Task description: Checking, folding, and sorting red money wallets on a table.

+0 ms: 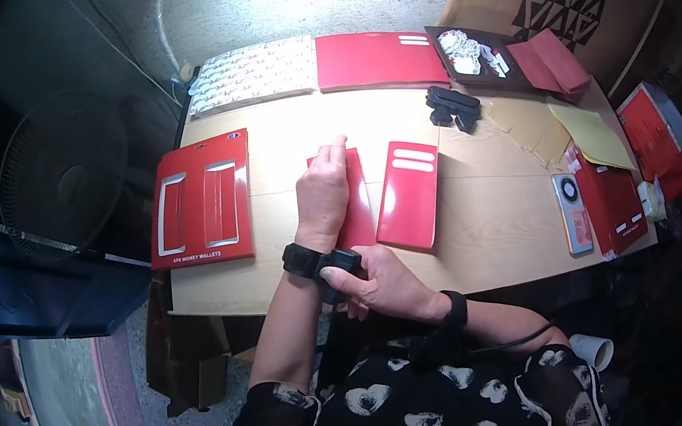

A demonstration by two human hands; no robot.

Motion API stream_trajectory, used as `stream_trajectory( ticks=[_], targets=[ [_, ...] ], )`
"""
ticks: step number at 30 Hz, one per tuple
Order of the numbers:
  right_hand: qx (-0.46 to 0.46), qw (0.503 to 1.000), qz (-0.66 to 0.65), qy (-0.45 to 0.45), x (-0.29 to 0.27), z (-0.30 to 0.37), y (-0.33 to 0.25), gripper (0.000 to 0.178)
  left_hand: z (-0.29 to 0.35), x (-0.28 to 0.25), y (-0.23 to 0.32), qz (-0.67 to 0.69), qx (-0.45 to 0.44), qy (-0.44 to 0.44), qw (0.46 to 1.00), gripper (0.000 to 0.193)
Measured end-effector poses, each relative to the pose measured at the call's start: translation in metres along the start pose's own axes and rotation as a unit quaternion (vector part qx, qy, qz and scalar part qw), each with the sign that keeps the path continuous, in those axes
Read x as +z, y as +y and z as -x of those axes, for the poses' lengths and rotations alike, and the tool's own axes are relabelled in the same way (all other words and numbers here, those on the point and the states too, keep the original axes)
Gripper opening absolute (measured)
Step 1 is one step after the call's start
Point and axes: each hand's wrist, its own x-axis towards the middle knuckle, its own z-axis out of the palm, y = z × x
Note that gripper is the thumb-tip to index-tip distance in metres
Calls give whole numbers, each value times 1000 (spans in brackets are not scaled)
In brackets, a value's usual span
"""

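Note:
My left hand (pixel 323 191) rests on a red money wallet (pixel 357 197), its fingers stretched out and pointing away from me. It covers the wallet's left part. Around my left wrist is a black band (pixel 302 260) with a small black device (pixel 344 264) beside it. My right hand (pixel 395 283) is closed on that device, thumb on top; its lower fingers are partly hidden. Just to the right lies a stack of red wallets (pixel 410 192) with two white slots near its far end. A red cardboard package (pixel 202 202) with two window cut-outs lies left.
Along the back edge sit white patterned sheets (pixel 253 74), red printed sheets (pixel 377 60) and a dark tray (pixel 472 78) of crumpled scraps. At right are a black stapler-like tool (pixel 454 106), brown paper, a yellow sheet (pixel 592 137) and a phone-like object (pixel 573 213). A fan (pixel 69 177) stands left.

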Motion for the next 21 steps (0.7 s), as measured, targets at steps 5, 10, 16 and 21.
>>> stream_trajectory(
  ticks=[5, 10, 16, 21],
  targets=[
    [50, 999, -3, -11, 0, -6, 1, 45, 5, 3, -5, -87, 61, -55, 993, 29],
    [65, 997, -19, -36, -3, -7, 5, 51, 1, 5, -11, 41, -24, 45, 998, 19],
    [75, 991, -102, -45, -2, 0, 19, 48, -2, 9, -17, 228, -156, 19, 961, 21],
    [62, 989, -115, -68, -3, 1, 22, 44, -2, 11, -25, 310, -216, 6, 926, 24]
  ],
)
